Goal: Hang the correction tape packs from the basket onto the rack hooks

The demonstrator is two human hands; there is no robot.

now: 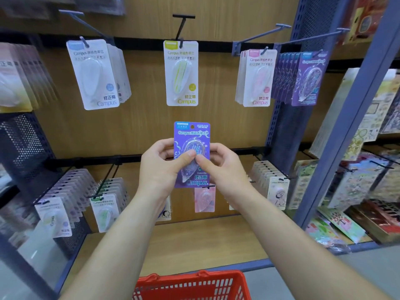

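"Purple correction tape pack [191, 137]: where is it?"

"Upright in mid-air in front of the wooden back panel [140, 126]. It is below the yellow pack [181, 72] on the middle upper hook [183, 27] and above the red basket [192, 278], well apart from both."

"And the hands?"

"Both bare forearms rise from the bottom corners and meet at the card. The left hand [160, 169] clasps the left edge, with its thumb laid across the clear blister on the front and its other fingers curled behind. The right hand [225, 169] mirrors it on the right edge, thumb also on the blister. The two thumb tips are touching or very nearly so; I cannot tell which."

"What can't you make out?"

"The fingertips behind the card are hidden, and the thumbs cover the middle of the blister. The basket is cut off by the bottom edge, so only its far rim and some slotted wall show, not its contents. On the lower row, a pink pack [204, 200] hangs just under the held card and its neighbours are partly hidden by the wrists. The matching purple packs [307, 81] hang at the upper right. Their print is too soft to read, and the packs at the far left are blurred."
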